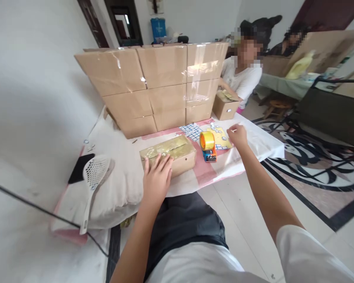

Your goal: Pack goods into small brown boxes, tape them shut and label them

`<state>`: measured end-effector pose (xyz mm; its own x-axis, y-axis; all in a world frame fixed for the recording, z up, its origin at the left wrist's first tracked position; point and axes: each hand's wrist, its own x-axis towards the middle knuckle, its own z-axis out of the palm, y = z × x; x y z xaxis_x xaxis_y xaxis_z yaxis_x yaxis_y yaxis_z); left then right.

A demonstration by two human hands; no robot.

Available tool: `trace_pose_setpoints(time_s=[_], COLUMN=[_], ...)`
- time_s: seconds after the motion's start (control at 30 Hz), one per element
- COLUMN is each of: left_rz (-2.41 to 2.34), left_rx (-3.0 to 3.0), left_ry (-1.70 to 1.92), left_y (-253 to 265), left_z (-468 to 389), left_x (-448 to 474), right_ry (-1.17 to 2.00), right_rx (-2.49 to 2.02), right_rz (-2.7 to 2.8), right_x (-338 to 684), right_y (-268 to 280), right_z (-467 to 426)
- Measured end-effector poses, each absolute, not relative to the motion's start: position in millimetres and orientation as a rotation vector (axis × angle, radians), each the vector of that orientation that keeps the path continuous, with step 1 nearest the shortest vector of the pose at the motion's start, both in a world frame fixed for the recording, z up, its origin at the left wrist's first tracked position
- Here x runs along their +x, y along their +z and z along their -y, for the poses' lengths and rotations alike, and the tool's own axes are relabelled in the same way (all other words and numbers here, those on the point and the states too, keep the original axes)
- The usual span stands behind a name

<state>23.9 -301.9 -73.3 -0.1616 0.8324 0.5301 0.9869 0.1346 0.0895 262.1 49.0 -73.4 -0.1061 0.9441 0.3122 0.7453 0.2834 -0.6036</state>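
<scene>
My left hand [157,175] lies with fingers outstretched on the near side and top of a taped cardboard box [181,155]. The box sits closed on the cloth-covered table, with shiny tape across its top. Over to the right, my right hand [237,135] is raised by the yellow sticker sheet [221,135], its thumb and fingers pinched together; whatever is between them is too small to make out. A tape dispenser [209,151] with a yellow roll stands between the box and that sheet. Beside it lies a sheet of blue-edged white labels [190,131].
Stacked cardboard boxes [168,92] form a wall along the table's back. A person in a white shirt [244,78] handles another box [225,106] at the far right corner. A white plastic slotted scoop [96,173] lies at left. A dark chair [333,110] stands right.
</scene>
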Motion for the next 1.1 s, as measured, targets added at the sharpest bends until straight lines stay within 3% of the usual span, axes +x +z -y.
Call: trace_pose_setpoints(time_s=[0.33, 0.57, 0.83, 1.1], left_rz=[1.758, 1.702, 1.729, 1.707], left_rx=[-1.694, -1.674, -1.685, -1.667], left_ry=[-0.63, -0.601, -0.575, -0.574], left_y=[-90.3, -92.3, -88.1, -89.1], left_z=[293.6, 291.7, 291.2, 288.3], left_x=[9.1, 10.5, 10.9, 8.3], right_ry=[0.538, 0.431, 0.528, 0.65], right_rx=[-1.547, -1.518, -1.625, -1.279], right_rz=[2.19, 2.303, 2.15, 2.033], right_x=[300.1, 240.1, 179.7, 191.1], right_y=[-125.4, -128.7, -128.6, -108.8], right_z=[-89.8, -138.8, -190.2, -167.5])
